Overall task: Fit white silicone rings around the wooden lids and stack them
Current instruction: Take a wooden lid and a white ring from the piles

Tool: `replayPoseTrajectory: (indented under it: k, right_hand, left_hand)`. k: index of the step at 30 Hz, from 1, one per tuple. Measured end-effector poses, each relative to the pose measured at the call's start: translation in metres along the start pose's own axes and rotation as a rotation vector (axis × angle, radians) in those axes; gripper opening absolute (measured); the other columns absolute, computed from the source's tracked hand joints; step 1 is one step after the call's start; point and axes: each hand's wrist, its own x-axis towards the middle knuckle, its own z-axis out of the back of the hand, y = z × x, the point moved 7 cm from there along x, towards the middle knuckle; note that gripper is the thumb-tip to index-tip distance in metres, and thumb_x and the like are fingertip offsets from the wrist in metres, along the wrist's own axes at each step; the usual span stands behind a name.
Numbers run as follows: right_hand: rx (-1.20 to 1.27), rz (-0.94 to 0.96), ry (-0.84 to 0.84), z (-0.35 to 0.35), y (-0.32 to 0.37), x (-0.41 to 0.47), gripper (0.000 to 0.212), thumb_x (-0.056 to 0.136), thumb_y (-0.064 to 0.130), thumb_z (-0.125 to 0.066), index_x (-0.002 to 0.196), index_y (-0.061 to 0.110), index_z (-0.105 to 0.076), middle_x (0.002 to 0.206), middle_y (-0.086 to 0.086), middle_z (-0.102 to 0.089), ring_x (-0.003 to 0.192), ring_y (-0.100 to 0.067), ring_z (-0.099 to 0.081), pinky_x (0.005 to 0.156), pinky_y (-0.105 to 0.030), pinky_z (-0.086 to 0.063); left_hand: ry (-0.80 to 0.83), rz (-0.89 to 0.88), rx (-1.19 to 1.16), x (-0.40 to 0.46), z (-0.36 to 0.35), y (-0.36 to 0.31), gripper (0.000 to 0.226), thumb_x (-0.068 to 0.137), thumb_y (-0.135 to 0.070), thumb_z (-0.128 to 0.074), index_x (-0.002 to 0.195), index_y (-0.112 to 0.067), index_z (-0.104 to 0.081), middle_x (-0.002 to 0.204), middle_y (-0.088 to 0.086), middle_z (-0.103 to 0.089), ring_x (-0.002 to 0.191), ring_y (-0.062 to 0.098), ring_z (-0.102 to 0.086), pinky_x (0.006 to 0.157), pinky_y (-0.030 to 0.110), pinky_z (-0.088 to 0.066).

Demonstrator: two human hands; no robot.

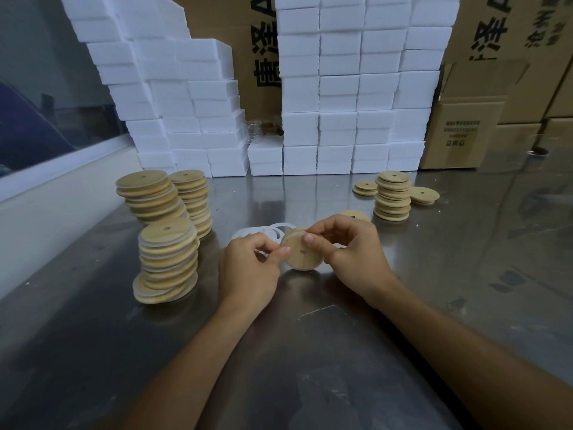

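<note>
A round wooden lid (300,254) with a small centre hole is held tilted above the steel table. My right hand (350,252) grips its right edge, thumb on its face. My left hand (252,262) pinches its left edge, where a white silicone ring sits at the rim. Loose white rings (276,229) lie on the table just behind my hands. Three stacks of ringed lids stand at the left: a near one (169,262) and two behind (152,197) (193,201). A stack of bare lids (393,195) stands at the right.
Single lids (424,195) (366,187) lie beside the right stack, another (356,215) behind my right hand. White foam boxes (341,97) are piled along the back, cardboard cartons (465,131) at the right. A white ledge (46,197) borders the table's left side.
</note>
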Motion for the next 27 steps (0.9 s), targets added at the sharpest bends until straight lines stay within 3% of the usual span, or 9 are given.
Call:
replayPoseTrajectory:
  k: [4, 8, 14, 17, 19, 21, 24, 27]
  right_hand:
    - [0.047, -0.038, 0.002, -0.001, -0.004, 0.001, 0.008, 0.083, 0.008, -0.077, 0.081, 0.014, -0.072, 0.077, 0.004, -0.072, 0.069, -0.005, -0.065, 0.059, -0.015, -0.047]
    - [0.096, -0.064, 0.022, -0.004, -0.004, 0.0, 0.007, 0.086, 0.011, -0.074, 0.082, 0.012, -0.069, 0.075, 0.003, -0.072, 0.062, -0.001, -0.064, 0.054, -0.013, -0.046]
    - [0.076, -0.11, 0.1, -0.01, -0.006, -0.001, 0.013, 0.086, 0.011, -0.074, 0.095, 0.013, -0.065, 0.092, -0.006, -0.073, 0.072, -0.012, -0.068, 0.055, -0.016, -0.049]
    - [0.066, -0.125, 0.075, -0.007, -0.009, -0.001, 0.012, 0.086, 0.009, -0.074, 0.092, 0.013, -0.065, 0.088, -0.005, -0.072, 0.067, -0.01, -0.067, 0.054, -0.019, -0.051]
    - [0.08, -0.119, 0.033, -0.001, -0.01, 0.0, 0.009, 0.087, 0.007, -0.072, 0.088, 0.012, -0.065, 0.083, -0.006, -0.072, 0.063, -0.004, -0.064, 0.054, -0.018, -0.051]
    - [0.082, -0.117, 0.024, 0.001, -0.01, 0.001, 0.008, 0.088, 0.004, -0.07, 0.087, 0.011, -0.066, 0.078, -0.004, -0.07, 0.061, 0.0, -0.063, 0.053, -0.016, -0.048]
    - [0.085, -0.111, 0.05, -0.003, -0.009, 0.001, 0.012, 0.088, -0.001, -0.068, 0.083, 0.009, -0.064, 0.073, -0.002, -0.068, 0.058, 0.004, -0.061, 0.054, -0.011, -0.045]
    - [0.086, -0.106, 0.063, -0.005, -0.007, 0.001, 0.012, 0.088, 0.0, -0.068, 0.083, 0.01, -0.064, 0.073, -0.003, -0.069, 0.058, 0.004, -0.061, 0.054, -0.011, -0.045]
  left_hand:
    - [0.059, 0.033, -0.013, 0.001, -0.008, 0.005, 0.028, 0.08, -0.019, -0.078, 0.062, -0.027, -0.059, 0.054, -0.013, -0.058, 0.05, 0.002, -0.055, 0.051, 0.016, -0.036]
    - [0.069, 0.112, -0.134, 0.003, -0.009, 0.014, 0.026, 0.083, -0.013, -0.074, 0.064, -0.022, -0.059, 0.057, -0.002, -0.063, 0.053, 0.016, -0.056, 0.055, 0.025, -0.04]
    - [-0.017, 0.183, -0.267, 0.006, -0.003, 0.023, 0.026, 0.083, -0.008, -0.073, 0.062, -0.019, -0.062, 0.059, 0.003, -0.064, 0.057, 0.019, -0.058, 0.061, 0.032, -0.047]
    - [0.008, 0.155, -0.256, 0.006, -0.004, 0.02, 0.026, 0.083, -0.01, -0.073, 0.062, -0.019, -0.062, 0.054, -0.007, -0.06, 0.053, 0.011, -0.053, 0.058, 0.026, -0.043]
    - [0.021, 0.071, -0.176, 0.004, -0.005, 0.011, 0.025, 0.081, -0.011, -0.074, 0.063, -0.021, -0.061, 0.053, -0.013, -0.058, 0.05, 0.005, -0.051, 0.053, 0.014, -0.039]
    - [0.029, 0.003, -0.128, 0.002, -0.006, 0.003, 0.023, 0.081, -0.012, -0.075, 0.066, -0.022, -0.06, 0.061, -0.012, -0.061, 0.058, 0.005, -0.058, 0.053, 0.009, -0.04]
    - [0.057, -0.019, -0.173, 0.002, -0.009, 0.001, 0.027, 0.081, -0.01, -0.075, 0.068, -0.024, -0.056, 0.069, -0.008, -0.064, 0.068, 0.018, -0.065, 0.062, 0.027, -0.052]
    - [0.069, 0.007, -0.19, 0.002, -0.01, 0.003, 0.027, 0.083, -0.011, -0.073, 0.069, -0.024, -0.055, 0.07, -0.005, -0.064, 0.068, 0.022, -0.065, 0.062, 0.041, -0.054]
